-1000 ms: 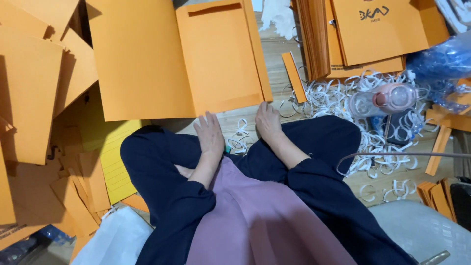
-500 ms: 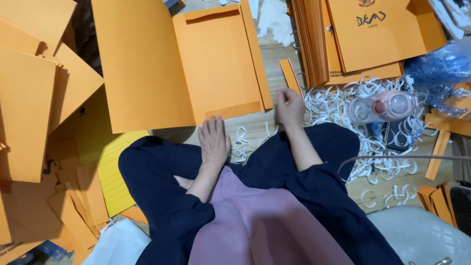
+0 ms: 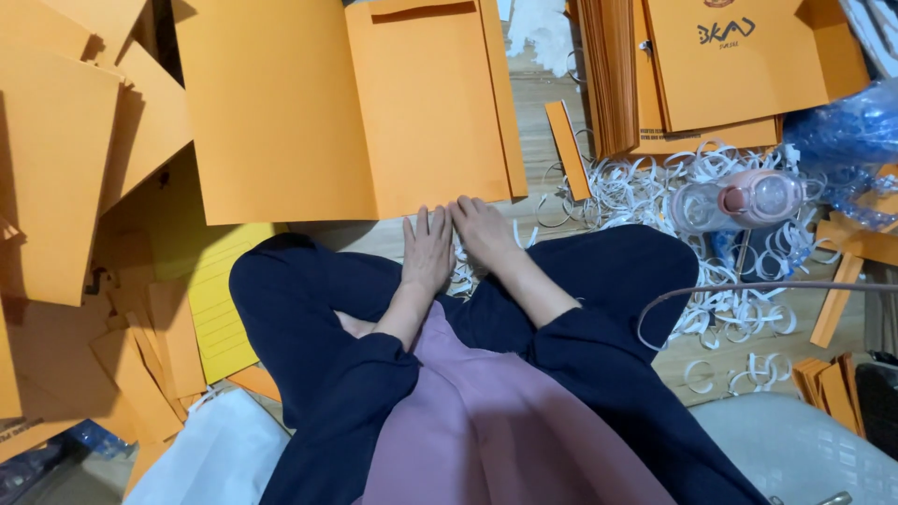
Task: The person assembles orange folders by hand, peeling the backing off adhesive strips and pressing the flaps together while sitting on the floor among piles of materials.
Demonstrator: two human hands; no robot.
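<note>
Sat cross-legged, left hand [image 3: 427,251] and right hand [image 3: 484,229] flat, fingers spread, holding nothing. Pressed on folder's [image 3: 426,108] near edge, seemingly to flatten it. Paper loops [image 3: 730,281] strewn right.

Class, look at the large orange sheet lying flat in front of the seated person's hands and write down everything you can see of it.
The large orange sheet looks like stiff paper or thin card, matte and plain on this face. It lies flat on the floor, opened out in panels: a wide left panel, a narrower right panel marked off by a straight crease, a thin strip along its right edge and a folded flap at the top. Its near edge lies just beyond the person's knees. The left hand and right hand rest at that edge, fingers on or right at it.
</note>
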